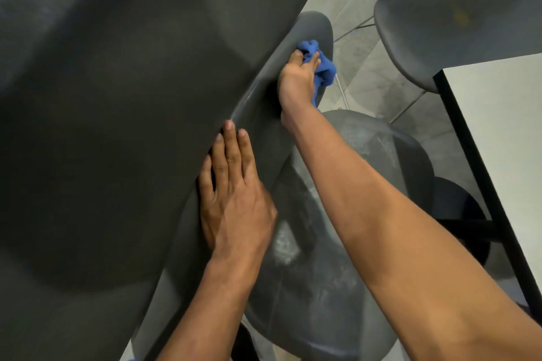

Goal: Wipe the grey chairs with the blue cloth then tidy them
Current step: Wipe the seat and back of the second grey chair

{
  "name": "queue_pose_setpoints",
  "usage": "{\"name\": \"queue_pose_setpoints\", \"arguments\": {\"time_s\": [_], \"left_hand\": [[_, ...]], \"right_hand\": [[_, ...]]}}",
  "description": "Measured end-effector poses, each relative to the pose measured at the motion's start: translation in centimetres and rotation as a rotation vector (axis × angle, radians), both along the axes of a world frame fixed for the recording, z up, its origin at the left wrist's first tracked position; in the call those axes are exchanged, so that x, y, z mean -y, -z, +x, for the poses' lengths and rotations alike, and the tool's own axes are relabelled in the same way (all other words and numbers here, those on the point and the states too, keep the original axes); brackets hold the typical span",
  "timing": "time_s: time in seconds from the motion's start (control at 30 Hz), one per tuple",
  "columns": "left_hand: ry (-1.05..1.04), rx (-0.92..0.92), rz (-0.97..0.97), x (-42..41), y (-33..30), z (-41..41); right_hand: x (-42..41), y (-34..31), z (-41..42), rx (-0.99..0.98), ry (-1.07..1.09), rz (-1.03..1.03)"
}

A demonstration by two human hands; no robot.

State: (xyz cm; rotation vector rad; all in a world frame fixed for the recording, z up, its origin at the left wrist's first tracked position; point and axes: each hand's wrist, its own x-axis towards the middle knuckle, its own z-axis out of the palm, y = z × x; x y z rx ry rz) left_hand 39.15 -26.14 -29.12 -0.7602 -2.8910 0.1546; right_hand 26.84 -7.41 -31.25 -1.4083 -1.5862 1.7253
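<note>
Holding blue cloth [321,67] bunched in right hand [296,79], grip curled round it, pressed on grey chair [264,114] back edge. Left hand [234,199] flat, fingers straight, on same chair. Second chair [454,26] and white table [504,126] to the right.

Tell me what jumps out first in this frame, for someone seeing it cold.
A huge dark grey chair shell fills the whole left side, very close to the camera. At its right edge the left hand lies flat with straight fingers, while further up the right hand grips a bunched blue cloth against the chair edge. Another grey chair sits upper right beside a white table.
</note>
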Motion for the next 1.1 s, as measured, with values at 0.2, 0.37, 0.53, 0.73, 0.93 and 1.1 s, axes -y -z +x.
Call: {"name": "queue_pose_setpoints", "arguments": {"time_s": [0.2, 0.37, 0.53, 0.73, 0.93, 1.1], "left_hand": [[-0.001, -0.038, -0.012, -0.2, 0.1, 0.0], [-0.004, -0.054, -0.029, -0.2, 0.1, 0.0], [-0.021, -0.067, -0.010, -0.4, 0.0, -0.2], [-0.021, -0.078, 0.018, -0.5, 0.1, -0.2], [-0.031, -0.018, 0.068, -0.6, 0.0, -0.3], [-0.011, -0.032, 0.064, -0.6, 0.2, -0.3]], "right_hand": [[-1.1, -0.9, -0.4, 0.060, 0.049, -0.106], [3.3, -0.3, 3.1, 0.024, -0.104, -0.046], [2.7, -0.6, 1.7, -0.008, -0.097, -0.033], [3.1, 0.5, 1.5, -0.033, -0.093, 0.022], [4.1, -0.2, 2.9, 0.001, -0.163, 0.007], [-0.9, -1.7, -0.4, 0.042, -0.014, 0.074]]}}
